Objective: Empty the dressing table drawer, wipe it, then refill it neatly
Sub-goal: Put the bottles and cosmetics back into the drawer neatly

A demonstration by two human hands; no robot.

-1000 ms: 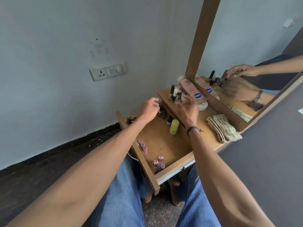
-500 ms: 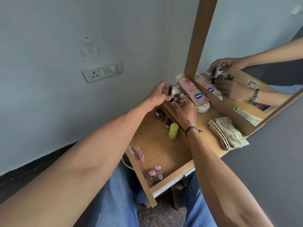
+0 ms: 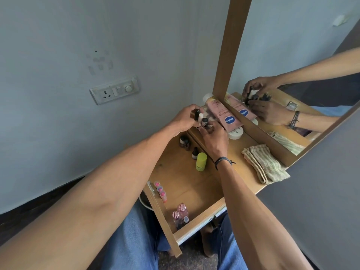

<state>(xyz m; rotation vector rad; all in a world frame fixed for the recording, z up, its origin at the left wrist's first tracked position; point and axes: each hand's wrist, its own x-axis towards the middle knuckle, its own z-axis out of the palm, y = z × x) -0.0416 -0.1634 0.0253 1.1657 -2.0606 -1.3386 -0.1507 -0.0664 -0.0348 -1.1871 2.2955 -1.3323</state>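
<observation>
Looks like mid-refill, judging by the layout. Already set in the open drawer, in tidy groups along its edges: pink lip tubes against the left wall, pink bottles in the near corner, dark bottles and a yellow-green tube at the far end. Bare wood across the middle, probably wiped, with the folded cloth lying aside on the worktop. Still to go in: the Vaseline tube and white jar by the mirror, plus the cluster now being gathered at the worktop's back corner.

Busy there with both hands. Left hand curled round two small bottles, one black, one white. Right hand with fingers bent onto a black-capped bottle touching them. Hard to tell whether lifted or standing.

Against half a second ago: same corner, but closer in — left fingers then only reaching the caps, now wrapped round. Against a second ago: both hands then lower and nearer, short of the cluster, over the drawer's far end. No shift among the things in the drawer.
</observation>
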